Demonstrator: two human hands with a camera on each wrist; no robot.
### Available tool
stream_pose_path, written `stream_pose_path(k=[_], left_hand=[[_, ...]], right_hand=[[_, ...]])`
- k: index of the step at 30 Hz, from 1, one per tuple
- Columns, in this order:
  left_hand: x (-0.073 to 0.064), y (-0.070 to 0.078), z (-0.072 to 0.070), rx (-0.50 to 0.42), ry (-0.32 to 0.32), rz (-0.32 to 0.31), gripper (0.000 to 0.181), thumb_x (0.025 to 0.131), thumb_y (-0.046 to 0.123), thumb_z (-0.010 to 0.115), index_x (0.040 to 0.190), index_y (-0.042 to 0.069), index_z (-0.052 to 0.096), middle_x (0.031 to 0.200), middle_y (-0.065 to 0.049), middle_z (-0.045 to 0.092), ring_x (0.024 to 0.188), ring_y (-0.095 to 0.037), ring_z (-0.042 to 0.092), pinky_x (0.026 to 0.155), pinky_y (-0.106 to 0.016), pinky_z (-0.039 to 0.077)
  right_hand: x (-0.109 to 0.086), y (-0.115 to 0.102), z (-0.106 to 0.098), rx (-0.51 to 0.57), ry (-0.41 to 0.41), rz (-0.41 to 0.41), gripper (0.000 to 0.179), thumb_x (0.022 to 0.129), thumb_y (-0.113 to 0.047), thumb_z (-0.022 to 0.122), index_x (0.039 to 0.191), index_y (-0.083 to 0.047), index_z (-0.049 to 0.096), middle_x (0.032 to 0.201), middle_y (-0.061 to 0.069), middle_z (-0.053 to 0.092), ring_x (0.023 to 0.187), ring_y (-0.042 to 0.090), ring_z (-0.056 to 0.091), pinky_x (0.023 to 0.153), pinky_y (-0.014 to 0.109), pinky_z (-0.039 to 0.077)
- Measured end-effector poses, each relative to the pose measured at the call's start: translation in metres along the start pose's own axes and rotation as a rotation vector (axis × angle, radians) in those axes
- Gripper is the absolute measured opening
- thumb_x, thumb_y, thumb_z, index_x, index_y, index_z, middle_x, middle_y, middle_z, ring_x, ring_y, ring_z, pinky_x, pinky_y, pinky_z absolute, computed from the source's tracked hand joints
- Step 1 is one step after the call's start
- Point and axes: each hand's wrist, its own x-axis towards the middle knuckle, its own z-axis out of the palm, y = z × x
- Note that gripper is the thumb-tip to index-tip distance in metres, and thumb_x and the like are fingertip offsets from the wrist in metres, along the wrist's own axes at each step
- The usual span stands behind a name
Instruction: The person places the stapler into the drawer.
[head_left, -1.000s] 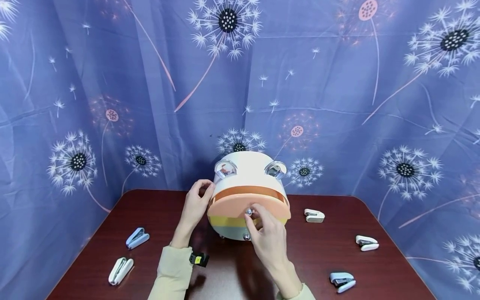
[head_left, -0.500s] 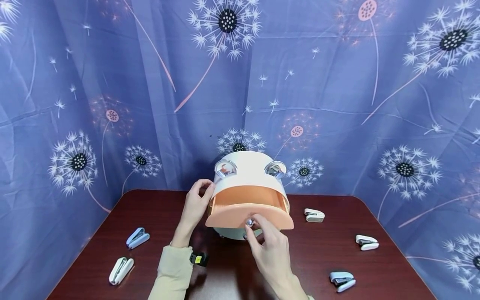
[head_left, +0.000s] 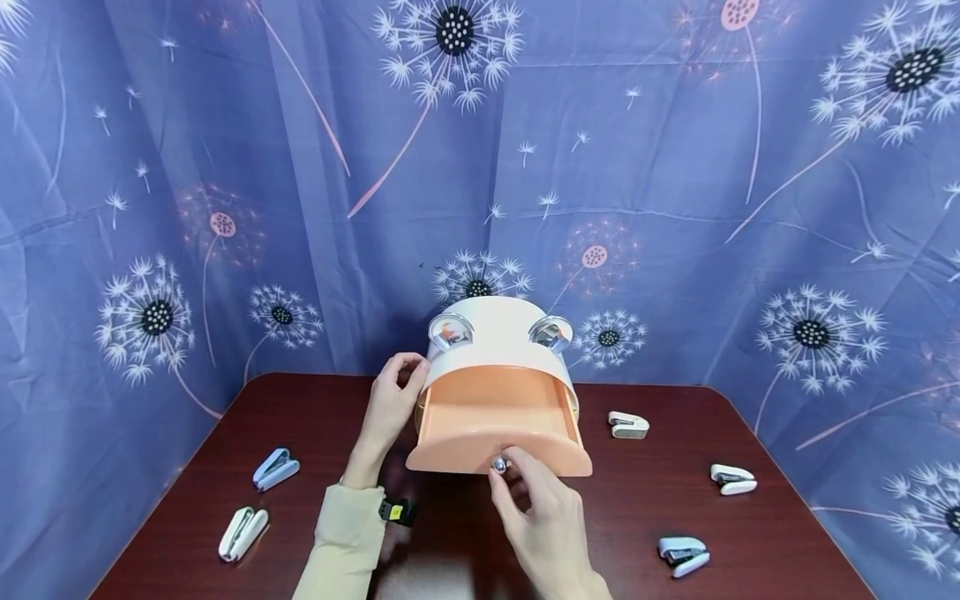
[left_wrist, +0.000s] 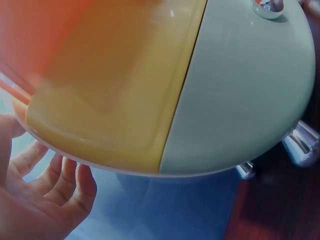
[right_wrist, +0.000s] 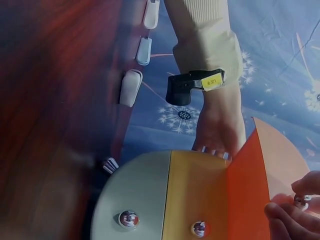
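Drawer (head_left: 453, 450) out | right hand (head_left: 546, 515) pinches knob (head_left: 498, 465) | left hand (head_left: 393, 395), relaxed, touches cabinet (head_left: 499, 335) | label (right_wrist: 212, 81) unreadable

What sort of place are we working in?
Possibly a staged recording area: a dandelion-print curtain hangs behind the table, staplers lie spaced along both sides, and a black device sits at the left wrist.

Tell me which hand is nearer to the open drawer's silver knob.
Right. The right hand pinches the silver knob; the left hand is farther away, at the left side of the box.
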Motion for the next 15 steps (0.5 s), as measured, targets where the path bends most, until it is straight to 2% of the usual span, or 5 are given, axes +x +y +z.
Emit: stream_pose_path(k=[6, 8, 13, 15], left_hand=[[-0.005, 0.030, -0.003, 0.010, 0.005, 0.013, 0.017, 0.086, 0.018, 0.056, 0.097, 0.004, 0.058, 0.092, -0.007, 0.055, 0.073, -0.018, 0.051, 0.063, -0.027, 0.041], [-0.004, 0.024, -0.002, 0.017, 0.006, 0.013, 0.018, 0.086, 0.021, 0.057, 0.097, 0.007, 0.059, 0.092, -0.004, 0.055, 0.074, -0.016, 0.051, 0.063, -0.027, 0.041], [0.001, -0.002, 0.001, 0.006, 0.014, 0.007, 0.022, 0.085, 0.032, 0.057, 0.097, 0.014, 0.060, 0.092, 0.001, 0.055, 0.073, -0.015, 0.050, 0.063, -0.028, 0.041], [0.000, -0.002, 0.001, 0.009, 0.014, 0.004, 0.023, 0.085, 0.034, 0.056, 0.097, 0.014, 0.059, 0.092, 0.000, 0.055, 0.074, -0.015, 0.050, 0.063, -0.028, 0.041]], right_hand=[[-0.004, -0.001, -0.003, 0.008, 0.011, -0.017, 0.025, 0.069, -0.005, 0.067, 0.093, -0.009, 0.062, 0.075, -0.010, 0.058, 0.056, -0.003, 0.052, 0.049, 0.010, 0.041], [-0.005, -0.001, -0.004, 0.007, 0.011, -0.023, 0.025, 0.069, -0.005, 0.068, 0.093, -0.008, 0.062, 0.075, -0.009, 0.058, 0.056, -0.003, 0.052, 0.049, 0.010, 0.041], [-0.007, -0.001, -0.006, 0.009, 0.015, -0.046, 0.023, 0.069, -0.006, 0.068, 0.092, -0.007, 0.061, 0.074, -0.008, 0.059, 0.056, -0.001, 0.053, 0.050, 0.011, 0.042], [-0.008, -0.001, -0.006, 0.011, 0.020, -0.061, 0.022, 0.070, -0.006, 0.067, 0.092, -0.006, 0.061, 0.075, -0.007, 0.059, 0.057, 0.000, 0.054, 0.050, 0.011, 0.042]])
